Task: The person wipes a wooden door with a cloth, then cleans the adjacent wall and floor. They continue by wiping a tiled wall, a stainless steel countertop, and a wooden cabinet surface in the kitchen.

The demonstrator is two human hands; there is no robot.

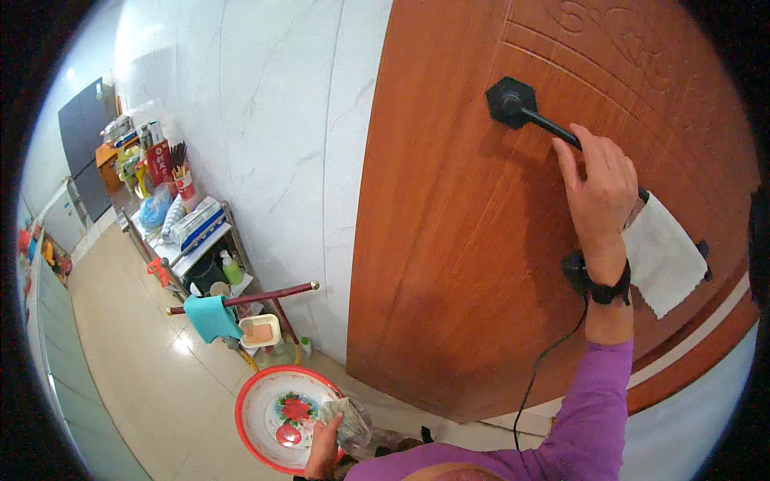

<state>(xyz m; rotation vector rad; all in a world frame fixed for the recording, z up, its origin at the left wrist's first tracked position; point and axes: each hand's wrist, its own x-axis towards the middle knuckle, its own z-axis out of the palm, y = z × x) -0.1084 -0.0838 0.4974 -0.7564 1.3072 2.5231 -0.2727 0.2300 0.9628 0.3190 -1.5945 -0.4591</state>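
Note:
My right hand [601, 180] is closed around the black door handle [550, 127] on a brown carved wooden door [433, 252]. The handle's hexagonal rose shows at its upper left. A white cloth [665, 258] hangs beside my right wrist, just below the handle's lower end; whether my hand also touches it cannot be told. Low in the view, my left hand [325, 448] grips a crumpled greyish cloth [346, 421]. Left of that hand is a white enamel basin [264, 415] with a red rim and a floral pattern inside.
A red-brown washstand rail [277, 294] carries a turquoise cloth [212, 318], with a soap dish [274, 327] near it. Behind stands a metal rack [201, 246] with boxes and bottles along the marbled wall [283, 150]. A black cable [538, 367] hangs from my right wrist area.

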